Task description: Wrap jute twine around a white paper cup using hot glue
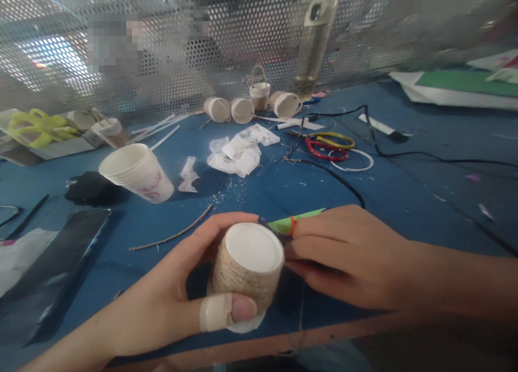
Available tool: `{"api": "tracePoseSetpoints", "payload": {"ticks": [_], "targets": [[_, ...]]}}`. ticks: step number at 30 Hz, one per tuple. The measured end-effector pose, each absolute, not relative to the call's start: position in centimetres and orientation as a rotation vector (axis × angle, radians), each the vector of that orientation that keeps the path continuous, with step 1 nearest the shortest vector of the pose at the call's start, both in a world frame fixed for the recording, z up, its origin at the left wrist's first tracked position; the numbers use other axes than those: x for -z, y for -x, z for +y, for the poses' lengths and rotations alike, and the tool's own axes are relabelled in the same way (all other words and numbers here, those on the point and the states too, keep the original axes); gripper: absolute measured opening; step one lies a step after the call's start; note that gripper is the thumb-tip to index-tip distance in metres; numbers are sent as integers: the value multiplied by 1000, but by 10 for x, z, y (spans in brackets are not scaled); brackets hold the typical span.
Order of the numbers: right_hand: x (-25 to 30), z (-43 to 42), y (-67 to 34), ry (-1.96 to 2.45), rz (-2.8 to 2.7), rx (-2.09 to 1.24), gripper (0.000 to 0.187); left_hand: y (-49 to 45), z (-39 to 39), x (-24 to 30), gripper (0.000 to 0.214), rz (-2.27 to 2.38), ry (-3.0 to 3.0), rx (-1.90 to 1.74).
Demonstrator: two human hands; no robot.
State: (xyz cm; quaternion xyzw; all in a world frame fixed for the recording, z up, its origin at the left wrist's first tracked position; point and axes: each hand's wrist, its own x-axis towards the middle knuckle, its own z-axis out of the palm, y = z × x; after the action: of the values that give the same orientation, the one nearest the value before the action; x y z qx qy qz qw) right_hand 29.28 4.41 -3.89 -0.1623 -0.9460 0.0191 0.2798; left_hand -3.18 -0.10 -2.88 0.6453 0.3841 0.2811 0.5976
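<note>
Cup (265, 288), wound with coarse twine (238, 277) and inverted, shown midway between the two hands above the tabletop (437, 215); whether it rests on the surface cannot be told. Its long axis is near upright, tipped so that the white base (254, 248) faces up toward the viewer and the white rim (249, 325) points down. The left hand (170, 307), the nearer, clasps the wall from the left, its thumb, bound with pale tape (216, 311), across the near face and its fingers around the far side. The right hand (356, 258) lies opposite, fingers bunched narrowly just beside the right wall; contact, and anything gripped, cannot be made out. Beyond these fingers shows a green piece (309, 216) with an orange band (292, 226).
</note>
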Motion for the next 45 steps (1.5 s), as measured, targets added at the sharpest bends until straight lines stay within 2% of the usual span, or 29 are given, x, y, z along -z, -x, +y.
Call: {"api": "tracePoseSetpoints", "payload": {"ticks": [19, 39, 45], "targets": [[38, 43, -296, 474, -2527, -75, 26, 30, -4, 27, 74, 947, -1441, -702], [36, 43, -294, 412, -2526, -6, 34, 27, -1, 22, 77, 967, -1548, -652], [34, 42, -296, 423, -2544, -10, 33, 11, -10, 6, 72, 1216, -1444, -631]]}}
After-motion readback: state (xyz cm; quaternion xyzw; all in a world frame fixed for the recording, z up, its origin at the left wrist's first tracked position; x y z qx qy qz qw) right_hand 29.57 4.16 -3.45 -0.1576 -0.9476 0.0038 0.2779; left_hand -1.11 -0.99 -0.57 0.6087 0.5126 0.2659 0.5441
